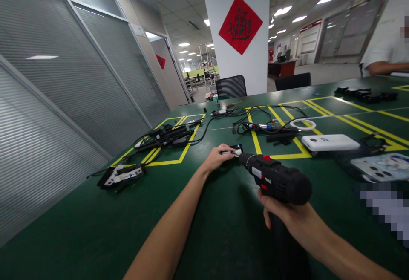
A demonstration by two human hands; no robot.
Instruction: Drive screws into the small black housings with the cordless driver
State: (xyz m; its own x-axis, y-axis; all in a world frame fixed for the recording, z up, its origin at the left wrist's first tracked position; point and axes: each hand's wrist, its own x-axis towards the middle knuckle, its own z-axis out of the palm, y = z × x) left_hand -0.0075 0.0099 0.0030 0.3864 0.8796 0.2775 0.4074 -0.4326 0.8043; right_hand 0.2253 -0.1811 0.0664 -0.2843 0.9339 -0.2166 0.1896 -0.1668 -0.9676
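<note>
My right hand [281, 209] is wrapped round the grip of a black cordless drill [277, 180] with red details. The drill points away and to the left, its chuck end close to a small black-and-white part [237, 151] on the green table. My left hand [218, 157] is closed on that part from the left, fingers pressed over it. Whether the bit touches the part is too small to tell. To the left lies another black piece with white strips [123, 175].
Bundled black cables [166, 138] lie inside yellow tape on the green table [79, 224]. On the right are a white power bank [330, 142], a phone [381, 165], a white ring [303, 124] and black parts [366, 95]. Another person's arm [388, 67] rests at the far right.
</note>
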